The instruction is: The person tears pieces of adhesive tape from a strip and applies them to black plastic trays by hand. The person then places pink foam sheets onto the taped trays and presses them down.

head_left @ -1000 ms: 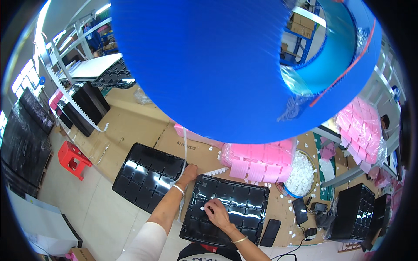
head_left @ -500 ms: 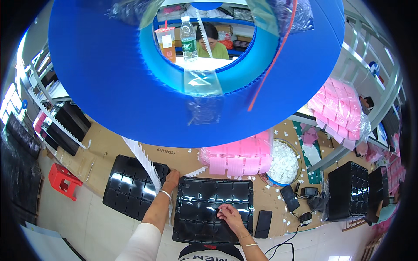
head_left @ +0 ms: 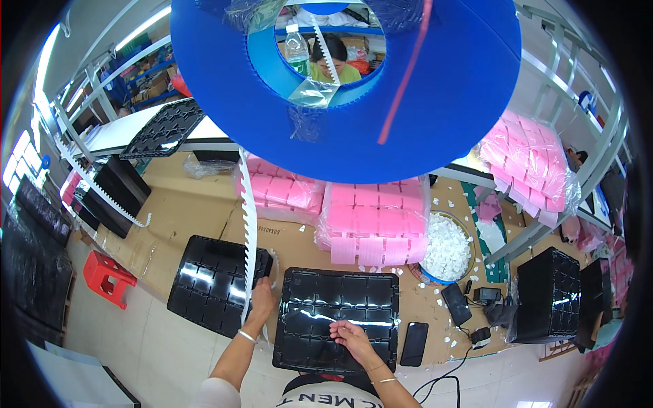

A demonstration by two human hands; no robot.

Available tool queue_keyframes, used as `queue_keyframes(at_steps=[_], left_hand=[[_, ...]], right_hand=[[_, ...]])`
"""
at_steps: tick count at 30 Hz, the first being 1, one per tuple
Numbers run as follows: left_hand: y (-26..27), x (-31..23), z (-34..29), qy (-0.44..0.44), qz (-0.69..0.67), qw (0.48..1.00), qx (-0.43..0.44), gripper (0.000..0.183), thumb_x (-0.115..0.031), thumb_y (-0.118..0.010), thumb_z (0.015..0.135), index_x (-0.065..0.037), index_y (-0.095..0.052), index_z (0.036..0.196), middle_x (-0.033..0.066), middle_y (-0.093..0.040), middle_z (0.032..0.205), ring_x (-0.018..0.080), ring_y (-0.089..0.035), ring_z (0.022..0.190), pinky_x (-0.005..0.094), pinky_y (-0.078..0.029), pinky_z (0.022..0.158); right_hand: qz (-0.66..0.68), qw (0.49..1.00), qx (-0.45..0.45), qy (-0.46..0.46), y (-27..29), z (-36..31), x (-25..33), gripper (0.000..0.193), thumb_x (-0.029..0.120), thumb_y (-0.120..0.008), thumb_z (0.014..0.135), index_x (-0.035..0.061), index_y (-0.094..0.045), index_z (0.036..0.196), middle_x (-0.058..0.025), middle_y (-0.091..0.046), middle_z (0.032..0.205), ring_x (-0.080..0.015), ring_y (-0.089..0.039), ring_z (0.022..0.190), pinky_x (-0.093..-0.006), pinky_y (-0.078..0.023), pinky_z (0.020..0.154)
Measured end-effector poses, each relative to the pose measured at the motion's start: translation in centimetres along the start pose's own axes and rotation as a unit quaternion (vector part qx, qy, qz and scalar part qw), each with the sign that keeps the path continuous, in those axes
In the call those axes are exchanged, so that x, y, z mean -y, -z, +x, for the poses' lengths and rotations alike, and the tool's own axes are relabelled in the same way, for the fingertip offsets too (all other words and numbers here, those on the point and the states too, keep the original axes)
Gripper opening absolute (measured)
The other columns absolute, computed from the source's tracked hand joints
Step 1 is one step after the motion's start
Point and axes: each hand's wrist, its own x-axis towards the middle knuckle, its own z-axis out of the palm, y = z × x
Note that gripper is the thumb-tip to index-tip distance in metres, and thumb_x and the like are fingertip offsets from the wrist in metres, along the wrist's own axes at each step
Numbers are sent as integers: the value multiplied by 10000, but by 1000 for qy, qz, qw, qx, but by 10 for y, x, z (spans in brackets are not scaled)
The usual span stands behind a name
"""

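A long white toothed strip (head_left: 250, 224) hangs from the big blue reel (head_left: 435, 88) and passes beside my left hand (head_left: 262, 300). The fingers of that hand are closed on a part of the strip, by the right edge of the left black plastic tray (head_left: 207, 282). Directly before me lies another black tray (head_left: 340, 292) with a grid of shallow compartments. Low over its middle is my right hand (head_left: 350, 338), thumb and fingertips pinched together. Whatever sits between those fingertips is too small to make out.
Pink foam sheets (head_left: 374, 221) in clear plastic lie behind the trays. A round tub of white scraps (head_left: 445, 248) stands at their right. A dark phone (head_left: 414, 343), chargers (head_left: 486, 295) and stacked black trays (head_left: 547, 296) are further right. A red stool (head_left: 109, 279) is at left.
My view has tilted, so the reel sits higher in it. My left hand has moved slightly down and toward me; my right hand stays pinched over the tray, a little further left.
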Motion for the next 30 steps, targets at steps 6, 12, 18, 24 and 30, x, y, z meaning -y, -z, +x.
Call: queue_keyframes(at_steps=[6,12,18,24,30], left_hand=[[85,-77,-84,-120,-151,978,-75,111,-3,-527,903,-22,-562,1007,208,-571,912,419,-599,803,499,-488,678],[84,-127,-159,-135,-175,974,40,120,-44,-582,907,-27,-584,1026,168,-576,910,381,-617,793,457,-511,668],[65,-115,-161,6,-412,900,139,331,-192,-730,901,-42,-644,1184,68,-632,963,135,-633,851,269,-531,723],[59,-120,-93,106,-556,813,139,449,-158,-724,901,-15,-576,1301,80,-640,1089,123,-608,939,257,-507,787],[39,-127,-72,108,-544,828,82,184,-133,-711,910,-12,-638,1028,33,-648,906,89,-607,768,237,-506,695]], right_hand=[[16,999,43,-16,-33,22,3,367,293,-468,1069,7,-616,1245,-9,-594,1021,-82,-559,926,-228,-483,820],[-233,972,-9,0,-47,30,-1,360,329,-555,1028,20,-677,1168,-4,-668,959,-65,-566,813,-212,-465,730],[-148,989,18,2,-29,9,-4,295,239,-524,1037,27,-684,1167,-1,-678,969,-53,-541,788,-206,-442,708],[-60,990,115,-52,-14,-13,-5,301,207,-488,1053,-7,-652,1186,-9,-645,992,-60,-511,801,-205,-432,725],[-160,976,145,-35,-8,-23,2,284,182,-509,1035,1,-682,1170,18,-651,915,-63,-470,762,-217,-412,698]])
